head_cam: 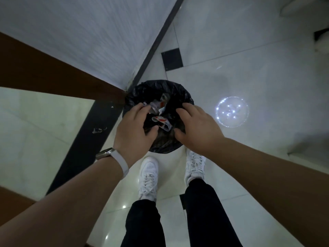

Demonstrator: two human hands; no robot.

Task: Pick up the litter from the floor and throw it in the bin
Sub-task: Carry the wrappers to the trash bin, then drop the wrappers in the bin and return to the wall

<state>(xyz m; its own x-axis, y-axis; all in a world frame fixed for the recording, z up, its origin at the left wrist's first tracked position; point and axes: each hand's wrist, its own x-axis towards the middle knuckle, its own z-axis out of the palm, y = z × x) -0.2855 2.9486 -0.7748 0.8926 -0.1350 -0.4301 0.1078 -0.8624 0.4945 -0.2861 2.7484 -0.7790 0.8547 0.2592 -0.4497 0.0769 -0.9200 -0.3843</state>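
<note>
Hovering over the bin [185, 94], the left hand [135, 125] has its fingers loosely spread and grips nothing that shows. The right hand [195, 125] is beside it, fingers relaxed and apart, palm down, also holding nothing. Between the 2 hands, the litter [160, 120], crumpled white and red wrappers, sits within the bin's black liner; whether it rests or is falling cannot be told. A watch [106, 153] with a pale strap is on the left wrist. 2 white shoes [148, 175] stand on the glossy tiled floor [231, 68] just before the bin, which stands in a corner by the wall [89, 32].
</note>
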